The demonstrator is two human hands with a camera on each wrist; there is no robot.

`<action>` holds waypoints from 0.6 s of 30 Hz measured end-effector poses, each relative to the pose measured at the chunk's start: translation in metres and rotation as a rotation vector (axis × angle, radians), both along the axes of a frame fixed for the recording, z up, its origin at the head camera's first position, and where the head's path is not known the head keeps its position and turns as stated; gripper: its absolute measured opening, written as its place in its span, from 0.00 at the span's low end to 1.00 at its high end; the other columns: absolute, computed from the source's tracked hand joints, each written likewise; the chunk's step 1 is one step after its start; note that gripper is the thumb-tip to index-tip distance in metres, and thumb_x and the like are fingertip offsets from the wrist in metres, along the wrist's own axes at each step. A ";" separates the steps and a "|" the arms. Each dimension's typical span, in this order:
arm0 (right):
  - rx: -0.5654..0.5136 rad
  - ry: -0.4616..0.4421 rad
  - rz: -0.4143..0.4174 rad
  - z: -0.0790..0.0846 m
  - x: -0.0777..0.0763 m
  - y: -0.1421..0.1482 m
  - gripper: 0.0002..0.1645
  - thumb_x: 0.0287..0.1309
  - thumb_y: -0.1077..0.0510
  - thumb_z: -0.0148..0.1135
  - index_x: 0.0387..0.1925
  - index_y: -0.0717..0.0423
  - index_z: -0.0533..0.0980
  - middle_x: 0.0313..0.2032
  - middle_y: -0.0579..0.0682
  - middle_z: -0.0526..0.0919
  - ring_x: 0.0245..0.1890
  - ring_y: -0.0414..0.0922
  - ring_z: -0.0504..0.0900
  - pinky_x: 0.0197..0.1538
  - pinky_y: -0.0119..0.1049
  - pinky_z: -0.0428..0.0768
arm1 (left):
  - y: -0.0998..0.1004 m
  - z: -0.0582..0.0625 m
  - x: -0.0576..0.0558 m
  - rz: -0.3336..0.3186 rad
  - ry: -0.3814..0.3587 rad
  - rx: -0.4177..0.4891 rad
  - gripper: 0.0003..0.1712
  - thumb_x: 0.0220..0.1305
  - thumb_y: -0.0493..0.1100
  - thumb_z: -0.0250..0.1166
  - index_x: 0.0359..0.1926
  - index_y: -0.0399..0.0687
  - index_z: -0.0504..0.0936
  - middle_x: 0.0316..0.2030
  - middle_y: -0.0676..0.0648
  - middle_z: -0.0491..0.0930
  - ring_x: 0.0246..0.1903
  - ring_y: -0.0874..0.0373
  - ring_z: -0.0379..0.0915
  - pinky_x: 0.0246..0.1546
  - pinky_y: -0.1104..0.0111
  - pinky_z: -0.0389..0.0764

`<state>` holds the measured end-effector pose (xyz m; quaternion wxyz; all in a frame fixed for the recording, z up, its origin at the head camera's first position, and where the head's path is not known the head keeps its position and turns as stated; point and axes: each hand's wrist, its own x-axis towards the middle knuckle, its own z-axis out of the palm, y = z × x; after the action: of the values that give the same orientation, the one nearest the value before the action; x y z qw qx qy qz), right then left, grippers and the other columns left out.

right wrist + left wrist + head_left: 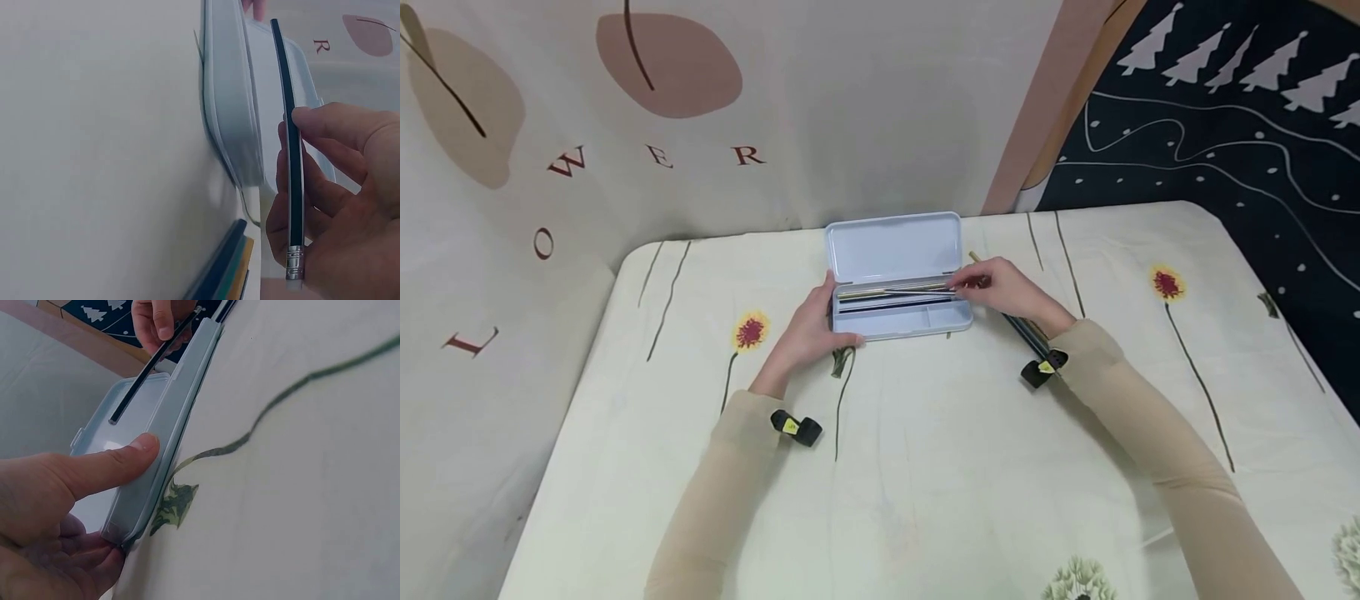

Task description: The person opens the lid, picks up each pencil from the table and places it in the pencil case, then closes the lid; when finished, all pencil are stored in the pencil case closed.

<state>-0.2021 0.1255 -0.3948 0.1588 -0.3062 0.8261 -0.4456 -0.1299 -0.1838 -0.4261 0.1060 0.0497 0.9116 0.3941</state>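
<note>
Head view: grips the left end of an open pale-blue pencil case [883, 323] with the left hand [812, 323], thumb at the front edge and fingers round the side. Pinches a dark pencil [295, 194] between thumb and fingertips of the right hand [1006, 292], over the right end of the case. Stands the lid [895, 247] up at the back; keeps a few slim pencils [860, 295] in the long rear slots, with a small section divided off at the front right. Lays more loose pencils [1026, 332] on the flowered cloth [910, 467], right of the case and partly under the right wrist. Wears beige sleeves [1150, 417] and, at each wrist, a small black camera [797, 427]. Backs onto a pale lettered hanging [880, 108] and, at the right, a navy one with white trees [1217, 142].

Left wrist view: presses the left thumb flat on the front wall of the case, fingers curled about its near end. Slants the dark pencil across the lid from the right fingertips — near end free.

Right wrist view: holds the dark pencil near its middle, thumb on one side, fingers behind. Ends it in a silver band and pale eraser — low in the frame, beside the palm. Shows the loose pencils close below the case's end, dark blue, teal and tan.
</note>
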 end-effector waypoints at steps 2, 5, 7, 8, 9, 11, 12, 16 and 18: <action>-0.015 0.009 0.004 -0.011 -0.006 -0.003 0.12 0.60 0.71 0.59 0.45 0.72 0.80 0.42 0.63 0.83 0.33 0.49 0.74 0.35 0.31 0.72 | 0.000 -0.001 0.000 0.002 -0.003 0.001 0.67 0.49 0.45 0.77 0.76 0.41 0.37 0.69 0.35 0.55 0.67 0.44 0.53 0.67 0.52 0.54; -0.023 0.025 0.014 -0.021 -0.010 -0.008 0.11 0.60 0.70 0.61 0.44 0.69 0.81 0.40 0.61 0.83 0.33 0.48 0.75 0.37 0.32 0.73 | 0.000 -0.001 0.000 0.001 -0.007 0.000 0.68 0.50 0.45 0.77 0.76 0.40 0.36 0.69 0.34 0.55 0.67 0.44 0.53 0.67 0.52 0.54; -0.021 0.025 0.021 -0.021 -0.011 -0.013 0.11 0.60 0.70 0.61 0.44 0.69 0.81 0.40 0.60 0.83 0.34 0.47 0.76 0.38 0.34 0.73 | 0.000 -0.001 0.000 0.001 -0.009 -0.001 0.68 0.50 0.45 0.77 0.76 0.40 0.36 0.69 0.34 0.55 0.67 0.44 0.52 0.67 0.52 0.54; -0.018 0.025 0.024 -0.021 -0.011 -0.016 0.10 0.60 0.70 0.61 0.43 0.69 0.81 0.40 0.60 0.84 0.34 0.47 0.76 0.38 0.34 0.73 | 0.000 -0.001 0.000 0.000 -0.008 -0.002 0.68 0.50 0.45 0.77 0.76 0.40 0.35 0.69 0.34 0.55 0.67 0.43 0.52 0.67 0.52 0.54; -0.015 0.025 0.028 -0.020 -0.010 -0.018 0.10 0.60 0.69 0.61 0.43 0.68 0.82 0.39 0.58 0.84 0.34 0.46 0.76 0.38 0.33 0.73 | 0.000 0.000 0.000 -0.001 -0.006 -0.002 0.68 0.50 0.45 0.77 0.75 0.40 0.35 0.69 0.34 0.55 0.67 0.43 0.52 0.67 0.52 0.54; -0.011 0.022 0.032 -0.019 -0.011 -0.023 0.10 0.60 0.68 0.61 0.43 0.66 0.82 0.40 0.57 0.84 0.35 0.46 0.76 0.39 0.34 0.73 | 0.000 0.001 0.001 -0.002 -0.003 -0.003 0.68 0.49 0.44 0.77 0.75 0.39 0.35 0.69 0.34 0.55 0.67 0.43 0.53 0.67 0.51 0.54; -0.007 0.019 0.033 -0.018 -0.011 -0.025 0.10 0.60 0.68 0.61 0.43 0.66 0.83 0.40 0.56 0.84 0.35 0.46 0.76 0.39 0.34 0.73 | 0.000 0.001 0.001 -0.002 0.000 -0.004 0.68 0.49 0.44 0.77 0.76 0.40 0.35 0.69 0.34 0.55 0.67 0.43 0.53 0.66 0.51 0.54; 0.003 0.027 0.031 -0.017 -0.012 -0.033 0.09 0.60 0.68 0.62 0.41 0.63 0.84 0.40 0.53 0.85 0.35 0.45 0.77 0.40 0.34 0.74 | 0.000 0.001 0.001 -0.004 0.005 -0.006 0.68 0.49 0.44 0.77 0.76 0.40 0.35 0.68 0.34 0.56 0.66 0.43 0.54 0.66 0.51 0.55; 0.003 0.018 0.034 -0.018 -0.012 -0.037 0.09 0.60 0.67 0.62 0.41 0.62 0.84 0.39 0.53 0.85 0.35 0.45 0.77 0.40 0.33 0.74 | 0.001 0.001 0.001 -0.005 0.005 -0.004 0.68 0.49 0.44 0.77 0.76 0.41 0.35 0.68 0.34 0.56 0.66 0.43 0.54 0.66 0.51 0.55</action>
<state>-0.2144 0.0886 -0.4124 0.1593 -0.3241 0.8229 -0.4386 -0.1293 -0.1829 -0.4252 0.1045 0.0526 0.9125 0.3920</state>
